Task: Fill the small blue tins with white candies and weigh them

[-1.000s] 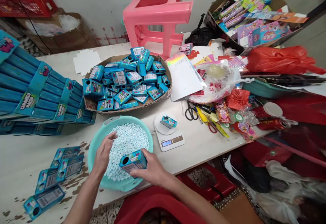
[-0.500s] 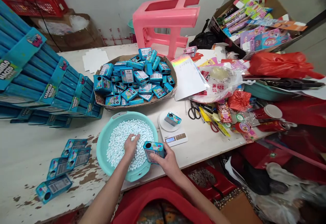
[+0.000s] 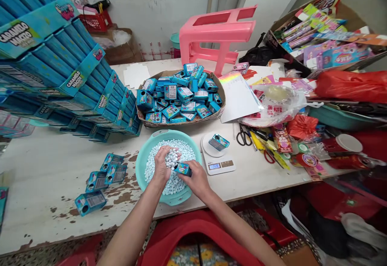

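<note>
My left hand is cupped around a heap of small white candies above the turquoise basin. In my right hand is a small blue candy box, tilted with its open end against the heap in my left palm. More candies fill the basin below both hands. To the right, another blue box lies on the round plate of a white digital scale, whose display is lit. Several blue boxes with round holes in their ends lie on the table at left.
Behind the basin stands a cardboard tray heaped with blue boxes. Tall stacked blue display cartons rise at left. A pink stool lies tipped at the back. Scissors, pens and wrappers clutter the right side.
My left hand has come up out of the candies with a handful. My right hand has brought the box over the basin to meet it. The view has shifted left.
</note>
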Motion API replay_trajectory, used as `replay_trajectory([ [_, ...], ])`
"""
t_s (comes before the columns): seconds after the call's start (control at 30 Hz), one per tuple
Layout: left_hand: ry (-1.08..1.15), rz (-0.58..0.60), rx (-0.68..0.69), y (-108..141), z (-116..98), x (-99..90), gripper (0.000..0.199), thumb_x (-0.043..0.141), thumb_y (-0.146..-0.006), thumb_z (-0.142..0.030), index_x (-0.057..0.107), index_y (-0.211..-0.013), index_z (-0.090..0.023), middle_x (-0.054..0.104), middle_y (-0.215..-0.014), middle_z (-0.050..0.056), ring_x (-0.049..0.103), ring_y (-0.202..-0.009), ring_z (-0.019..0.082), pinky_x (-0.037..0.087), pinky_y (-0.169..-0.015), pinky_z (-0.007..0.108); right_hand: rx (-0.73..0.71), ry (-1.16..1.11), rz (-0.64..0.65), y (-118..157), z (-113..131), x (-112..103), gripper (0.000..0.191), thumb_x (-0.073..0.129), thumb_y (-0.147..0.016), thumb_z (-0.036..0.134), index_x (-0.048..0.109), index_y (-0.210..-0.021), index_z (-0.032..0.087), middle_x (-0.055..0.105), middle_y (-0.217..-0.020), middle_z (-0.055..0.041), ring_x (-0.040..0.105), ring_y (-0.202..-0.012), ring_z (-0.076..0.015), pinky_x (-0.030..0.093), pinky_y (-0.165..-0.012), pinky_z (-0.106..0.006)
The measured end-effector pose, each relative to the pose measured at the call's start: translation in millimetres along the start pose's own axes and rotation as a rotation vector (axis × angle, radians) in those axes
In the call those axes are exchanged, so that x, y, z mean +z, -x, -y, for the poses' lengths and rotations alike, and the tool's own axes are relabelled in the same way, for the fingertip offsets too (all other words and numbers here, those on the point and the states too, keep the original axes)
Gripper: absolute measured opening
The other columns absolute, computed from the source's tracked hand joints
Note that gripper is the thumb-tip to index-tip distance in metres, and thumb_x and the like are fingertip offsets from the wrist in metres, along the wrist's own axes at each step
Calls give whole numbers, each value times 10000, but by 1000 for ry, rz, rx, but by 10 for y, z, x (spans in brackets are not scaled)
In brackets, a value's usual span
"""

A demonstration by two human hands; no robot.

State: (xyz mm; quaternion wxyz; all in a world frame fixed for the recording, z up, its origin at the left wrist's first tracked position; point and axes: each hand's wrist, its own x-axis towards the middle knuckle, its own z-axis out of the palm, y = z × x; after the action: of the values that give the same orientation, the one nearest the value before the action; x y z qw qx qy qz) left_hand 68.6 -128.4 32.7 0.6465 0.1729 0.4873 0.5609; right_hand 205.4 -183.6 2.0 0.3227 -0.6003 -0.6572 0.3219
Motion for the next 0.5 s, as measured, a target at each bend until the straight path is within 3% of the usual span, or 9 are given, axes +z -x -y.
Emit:
replay_trajectory([
  [0.2, 19, -50, 64, -64, 5, -12, 282, 689, -683, -374, 536, -771, -154, 618, -723, 0, 634, -588, 159, 491, -548, 267, 12, 15, -58, -29, 124, 35, 315, 699, -713, 245, 623, -1017, 213, 657, -958, -62, 599, -930, -245, 462, -815, -359],
  [0.5, 31, -8, 114, -68, -95, 95, 267, 666, -702, -358, 495, -652, -160, 514, -582, -37, 570, -521, 112, 447, -518, 226, -30, 20, -52, -64, 239, -64, 320, 694, -699, 201, 604, -1005, 234, 668, -973, -40, 605, -943, -243, 430, -832, -355],
])
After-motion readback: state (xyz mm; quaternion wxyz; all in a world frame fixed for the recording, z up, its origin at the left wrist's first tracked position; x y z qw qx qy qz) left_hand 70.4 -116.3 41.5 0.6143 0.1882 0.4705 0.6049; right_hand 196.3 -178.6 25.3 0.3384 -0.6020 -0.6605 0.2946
